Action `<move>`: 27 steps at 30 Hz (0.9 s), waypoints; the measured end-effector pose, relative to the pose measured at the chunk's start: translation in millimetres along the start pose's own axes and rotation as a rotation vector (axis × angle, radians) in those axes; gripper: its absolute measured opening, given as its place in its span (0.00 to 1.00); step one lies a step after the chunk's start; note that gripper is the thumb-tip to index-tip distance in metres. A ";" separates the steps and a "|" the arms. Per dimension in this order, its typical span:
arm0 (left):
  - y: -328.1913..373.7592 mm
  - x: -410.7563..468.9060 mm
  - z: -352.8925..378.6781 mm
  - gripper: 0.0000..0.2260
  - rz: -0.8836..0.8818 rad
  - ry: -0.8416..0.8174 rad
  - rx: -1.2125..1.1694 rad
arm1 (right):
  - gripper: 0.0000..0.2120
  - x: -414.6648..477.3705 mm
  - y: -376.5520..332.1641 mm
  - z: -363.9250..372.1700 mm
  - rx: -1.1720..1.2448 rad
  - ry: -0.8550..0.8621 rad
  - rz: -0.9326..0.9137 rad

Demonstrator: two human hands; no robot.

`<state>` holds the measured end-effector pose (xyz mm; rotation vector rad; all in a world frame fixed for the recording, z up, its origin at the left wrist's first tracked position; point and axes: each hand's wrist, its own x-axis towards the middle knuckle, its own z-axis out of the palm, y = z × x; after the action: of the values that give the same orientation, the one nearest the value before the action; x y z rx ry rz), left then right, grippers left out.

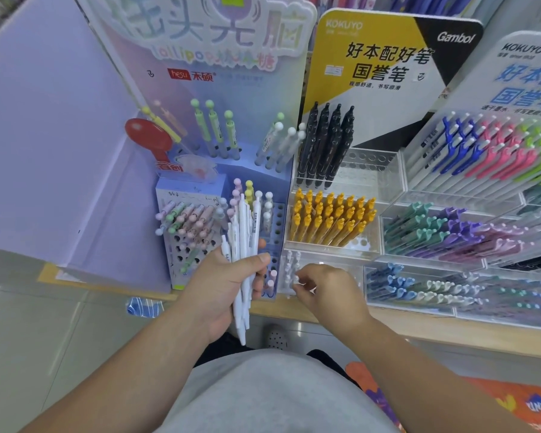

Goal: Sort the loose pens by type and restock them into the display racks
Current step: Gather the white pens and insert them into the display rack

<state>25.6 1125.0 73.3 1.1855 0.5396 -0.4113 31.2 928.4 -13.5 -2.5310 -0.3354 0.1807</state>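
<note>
My left hand (pixel 222 285) grips a bunch of white pens (pixel 242 245), held upright in front of the blue lollipop-pen rack (pixel 277 220). My right hand (pixel 325 292) reaches into the lowest clear tray (pixel 344 267) of the middle rack, fingers pinched on the top of a white pen (pixel 294 281) standing among several white pens there. Above that tray stand a row of yellow pens (pixel 331 218) and a row of black pens (pixel 325 145).
A clear rack on the right (pixel 388 232) holds green, purple, blue and pink pens in tiers. Pastel ball-topped pens (pixel 188 220) fill the left rack. The racks stand on a wooden shelf (pixel 419 326). A purple panel (pixel 44 151) closes the left side.
</note>
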 end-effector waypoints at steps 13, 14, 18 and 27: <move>11.5 -8.3 12.2 0.16 -0.062 -0.178 0.126 | 0.03 8.0 -33.6 -65.9 0.812 -0.149 0.447; 12.4 -9.6 15.3 0.16 -0.081 -0.213 0.158 | 0.04 8.4 -40.6 -74.8 0.928 -0.130 0.451; 12.7 -13.1 28.7 0.13 -0.157 -0.320 0.220 | 0.08 7.7 -49.9 -93.9 1.138 -0.072 0.385; 15.0 -11.9 43.7 0.08 -0.179 -0.307 0.191 | 0.08 -6.1 -32.2 -104.2 1.211 0.084 0.406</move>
<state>32.3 1089.0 103.7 1.2315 0.3447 -0.7980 39.8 897.7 91.0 -1.3596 0.2798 0.3103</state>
